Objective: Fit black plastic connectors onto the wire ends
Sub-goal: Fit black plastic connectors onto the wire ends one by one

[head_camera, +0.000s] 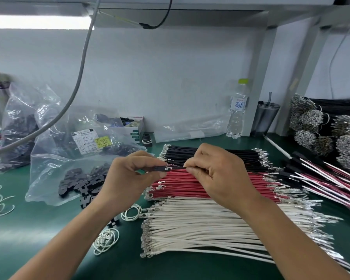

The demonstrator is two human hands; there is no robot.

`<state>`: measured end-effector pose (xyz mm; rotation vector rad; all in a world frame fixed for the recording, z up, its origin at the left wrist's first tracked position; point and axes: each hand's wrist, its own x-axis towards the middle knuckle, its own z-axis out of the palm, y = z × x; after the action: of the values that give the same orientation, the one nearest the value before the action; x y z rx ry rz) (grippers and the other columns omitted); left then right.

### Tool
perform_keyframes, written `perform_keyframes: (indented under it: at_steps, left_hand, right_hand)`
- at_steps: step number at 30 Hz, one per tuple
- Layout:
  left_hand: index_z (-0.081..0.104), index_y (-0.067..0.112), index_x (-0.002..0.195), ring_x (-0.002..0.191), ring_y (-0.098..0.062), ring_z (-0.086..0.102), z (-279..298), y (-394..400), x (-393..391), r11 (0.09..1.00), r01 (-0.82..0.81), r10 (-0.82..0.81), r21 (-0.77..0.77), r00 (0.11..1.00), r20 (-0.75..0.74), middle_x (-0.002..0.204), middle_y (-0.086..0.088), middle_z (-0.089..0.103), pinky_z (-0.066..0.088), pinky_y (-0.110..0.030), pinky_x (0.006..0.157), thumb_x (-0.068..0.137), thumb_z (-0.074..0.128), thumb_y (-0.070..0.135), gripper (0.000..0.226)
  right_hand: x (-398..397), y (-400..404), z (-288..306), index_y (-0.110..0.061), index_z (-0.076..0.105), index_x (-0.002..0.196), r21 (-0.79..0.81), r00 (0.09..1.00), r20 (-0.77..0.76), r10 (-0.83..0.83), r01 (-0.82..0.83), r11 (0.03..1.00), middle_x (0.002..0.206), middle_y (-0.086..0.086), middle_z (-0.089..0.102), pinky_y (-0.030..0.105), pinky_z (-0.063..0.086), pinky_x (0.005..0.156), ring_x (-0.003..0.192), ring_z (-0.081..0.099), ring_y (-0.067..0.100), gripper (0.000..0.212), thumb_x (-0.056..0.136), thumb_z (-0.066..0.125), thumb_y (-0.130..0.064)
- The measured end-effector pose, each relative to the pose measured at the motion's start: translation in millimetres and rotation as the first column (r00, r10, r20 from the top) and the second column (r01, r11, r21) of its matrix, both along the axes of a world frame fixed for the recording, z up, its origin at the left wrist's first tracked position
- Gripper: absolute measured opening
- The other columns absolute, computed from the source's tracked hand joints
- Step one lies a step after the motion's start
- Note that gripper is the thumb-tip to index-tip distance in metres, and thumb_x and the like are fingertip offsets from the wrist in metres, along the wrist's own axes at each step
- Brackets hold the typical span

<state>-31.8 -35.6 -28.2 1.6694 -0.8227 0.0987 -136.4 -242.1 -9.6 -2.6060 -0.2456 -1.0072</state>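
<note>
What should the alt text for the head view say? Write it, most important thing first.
Two hands meet above a green bench: the left hand pinches a black connector while the right hand pinches a black wire at its mouth. Below lie black wires, red wires and white wires; a bag of connectors sits left.

Bare green worktop (38,229) lies open at the lower left of the frame, broken only by loose white bands (107,241) and a few black connectors (83,184). The centre and right are filled by rows of black wires (220,154), red wires (182,182) and white wires (190,225). Plastic bags (55,138) crowd the left, a grey cable (77,85) hangs across them, and a water bottle (237,110) stands at the back wall.
</note>
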Motion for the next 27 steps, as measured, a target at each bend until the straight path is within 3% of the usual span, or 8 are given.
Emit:
perform_keyframes:
  at_steps: [3,8,11,18,24,27]
  left_hand:
    - [0.084,0.030,0.091,0.078,-0.013,0.071,-0.1,-0.8,-0.9,0.996,-0.018,0.015,0.083,0.999,0.044,0.092,0.006,0.075,0.056,-0.017,0.068,0.075,0.086,0.016,0.021]
    - [0.084,0.028,0.092,0.075,-0.014,0.070,0.9,-1.2,-3.1,0.997,-0.008,0.009,0.083,1.000,-0.014,0.086,0.003,0.074,0.055,-0.018,0.069,0.070,0.083,0.030,0.022]
    - [0.084,0.031,0.090,0.074,-0.011,0.069,1.7,-3.5,-2.1,0.994,-0.040,0.040,0.102,0.999,0.005,0.084,0.006,0.073,0.054,-0.016,0.069,0.073,0.085,0.025,0.018]
    - [0.084,0.028,0.090,0.062,-0.001,0.058,3.2,-1.2,-3.8,0.987,-0.060,0.054,0.147,0.998,0.041,0.078,0.006,0.068,0.046,-0.011,0.061,0.075,0.086,0.021,0.017]
    - [0.084,0.025,0.089,0.063,-0.003,0.060,-0.1,-4.2,-6.8,0.979,-0.075,0.056,0.189,0.993,0.104,0.077,0.009,0.069,0.044,-0.010,0.061,0.078,0.087,0.014,0.016]
    - [0.083,0.029,0.088,0.066,-0.008,0.064,-1.6,-6.0,-2.2,0.986,-0.095,0.092,0.139,0.995,0.028,0.080,0.005,0.074,0.050,-0.015,0.062,0.081,0.085,0.014,0.017]
  right_hand:
    - [3.7,4.8,-3.7,-0.025,0.074,0.093,0.026,0.999,-0.043,0.001,0.000,1.000,0.087,-0.015,0.058,0.028,0.048,0.071,0.080,0.054,0.003,0.008,0.096,0.066,-0.026]
    - [9.9,8.5,-12.4,-0.025,0.074,0.096,0.146,0.990,-0.131,0.053,-0.034,0.989,0.087,-0.019,0.057,0.026,0.046,0.075,0.085,0.056,0.001,0.010,0.097,0.064,-0.026]
    - [11.3,6.4,-11.0,-0.028,0.074,0.093,0.159,0.994,-0.108,0.032,-0.015,0.987,0.087,-0.018,0.058,0.027,0.047,0.075,0.086,0.057,0.002,0.008,0.095,0.066,-0.032]
    - [13.0,15.1,-16.9,-0.018,0.073,0.087,0.148,0.998,-0.045,0.050,-0.043,0.988,0.083,-0.014,0.056,0.030,0.048,0.071,0.078,0.055,0.005,0.013,0.095,0.066,-0.025]
    - [13.0,16.8,-23.0,-0.017,0.073,0.089,0.106,0.998,-0.034,0.059,-0.055,0.993,0.084,-0.013,0.056,0.028,0.047,0.070,0.079,0.055,0.006,0.014,0.096,0.065,-0.026]
    - [14.2,17.0,-18.6,-0.018,0.073,0.091,0.000,0.994,0.104,-0.038,0.039,0.999,0.087,-0.011,0.057,0.024,0.042,0.069,0.082,0.053,0.008,0.011,0.095,0.067,-0.027]
